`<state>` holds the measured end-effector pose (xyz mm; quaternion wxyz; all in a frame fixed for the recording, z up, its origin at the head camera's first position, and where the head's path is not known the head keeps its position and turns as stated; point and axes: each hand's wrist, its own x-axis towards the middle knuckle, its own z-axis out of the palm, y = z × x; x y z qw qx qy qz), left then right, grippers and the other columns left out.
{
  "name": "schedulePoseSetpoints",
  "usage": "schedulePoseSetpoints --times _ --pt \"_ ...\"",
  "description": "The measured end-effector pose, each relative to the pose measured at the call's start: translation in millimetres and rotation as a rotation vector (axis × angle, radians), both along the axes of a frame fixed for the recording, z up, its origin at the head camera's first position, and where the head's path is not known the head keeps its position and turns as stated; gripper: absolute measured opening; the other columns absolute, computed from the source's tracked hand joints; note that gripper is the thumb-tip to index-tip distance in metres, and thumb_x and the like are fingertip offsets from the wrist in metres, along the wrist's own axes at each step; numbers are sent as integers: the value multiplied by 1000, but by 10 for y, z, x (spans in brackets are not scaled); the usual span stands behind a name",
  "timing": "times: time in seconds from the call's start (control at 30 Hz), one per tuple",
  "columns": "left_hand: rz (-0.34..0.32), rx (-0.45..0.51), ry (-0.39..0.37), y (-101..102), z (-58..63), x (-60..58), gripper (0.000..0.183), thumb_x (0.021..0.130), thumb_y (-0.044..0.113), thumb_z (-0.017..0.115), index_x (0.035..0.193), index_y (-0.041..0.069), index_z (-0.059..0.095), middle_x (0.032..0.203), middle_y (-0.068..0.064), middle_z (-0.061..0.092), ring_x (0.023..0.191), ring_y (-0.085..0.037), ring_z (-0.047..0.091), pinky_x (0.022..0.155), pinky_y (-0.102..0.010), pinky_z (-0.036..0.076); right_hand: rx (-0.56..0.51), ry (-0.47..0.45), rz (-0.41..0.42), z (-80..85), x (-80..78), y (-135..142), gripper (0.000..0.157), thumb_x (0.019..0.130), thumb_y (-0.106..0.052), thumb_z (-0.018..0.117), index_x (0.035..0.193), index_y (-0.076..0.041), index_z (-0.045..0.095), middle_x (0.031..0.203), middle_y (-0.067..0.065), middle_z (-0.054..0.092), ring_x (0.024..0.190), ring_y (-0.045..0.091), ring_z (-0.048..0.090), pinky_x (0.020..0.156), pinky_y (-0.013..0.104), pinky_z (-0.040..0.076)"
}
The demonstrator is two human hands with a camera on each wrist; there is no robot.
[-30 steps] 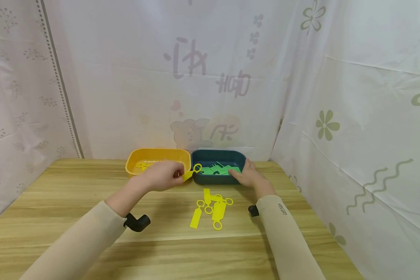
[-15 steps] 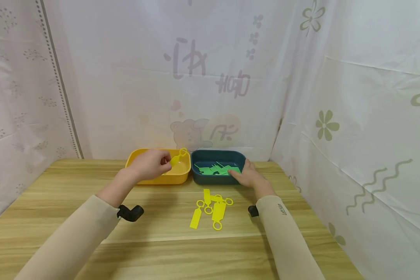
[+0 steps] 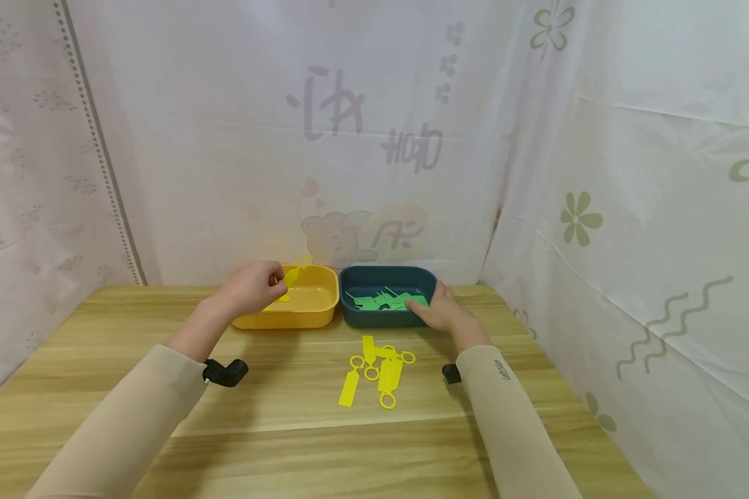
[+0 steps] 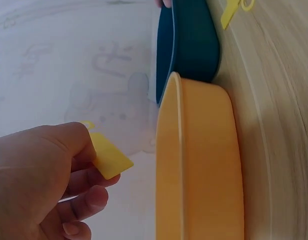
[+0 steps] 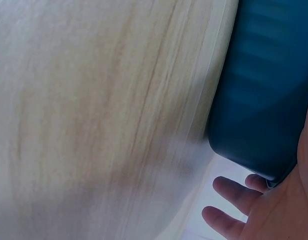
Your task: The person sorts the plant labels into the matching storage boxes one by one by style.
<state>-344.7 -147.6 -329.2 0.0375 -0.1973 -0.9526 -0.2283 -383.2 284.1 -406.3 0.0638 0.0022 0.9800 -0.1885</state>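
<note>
My left hand [image 3: 248, 287] is over the left part of a yellow plastic bin [image 3: 308, 319]. Thumb and fingers pinch a flat yellow tag [image 4: 112, 157] with a ring at one end. My right hand [image 3: 443, 309] holds the right end of a dark teal bin [image 3: 374, 319], thumb over the rim, other fingers around the outside of the corner. Inside the teal bin lie several flat green tags [image 3: 387, 302]. A yellow piece [image 3: 283, 299] shows in the yellow bin, partly hidden by my left hand.
Several yellow ring tags [image 3: 388, 375] lie in a loose, overlapping cluster on the wooden table [image 3: 312, 450], in front of the bins. The two bins stand side by side near the back edge. A patterned curtain [image 3: 225, 138] hangs behind the table and along its sides.
My left hand has moved left with the yellow tag, from near where the two bins meet to above the yellow bin's left part. The right hand stays on the teal bin.
</note>
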Motion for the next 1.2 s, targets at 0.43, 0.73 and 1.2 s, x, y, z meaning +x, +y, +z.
schedulePoseSetpoints --times 0.43,0.73,1.2 --pt "54 -10 -11 -120 -84 -141 31 107 20 60 128 -1 68 103 -15 71 70 -22 57 73 -38 49 -10 -7 -6 -1 -2 16 122 104 -79 43 171 8 -10 181 34 -5 165 57 20 134 67 22" --pt "88 -18 -24 -213 -129 -246 31 107 21 60 125 -3 68 107 -18 73 75 -24 60 72 -37 51 -7 -4 4 27 22 2 122 104 -79 42 171 9 -9 181 35 -5 164 58 20 134 67 22" --pt "132 -8 -47 -200 -163 -289 49 109 27 59 149 -1 61 125 -22 73 94 -30 69 87 -48 60 3 -4 -5 -28 -29 26 121 105 -78 43 172 7 -10 181 33 -5 164 57 23 133 67 25"
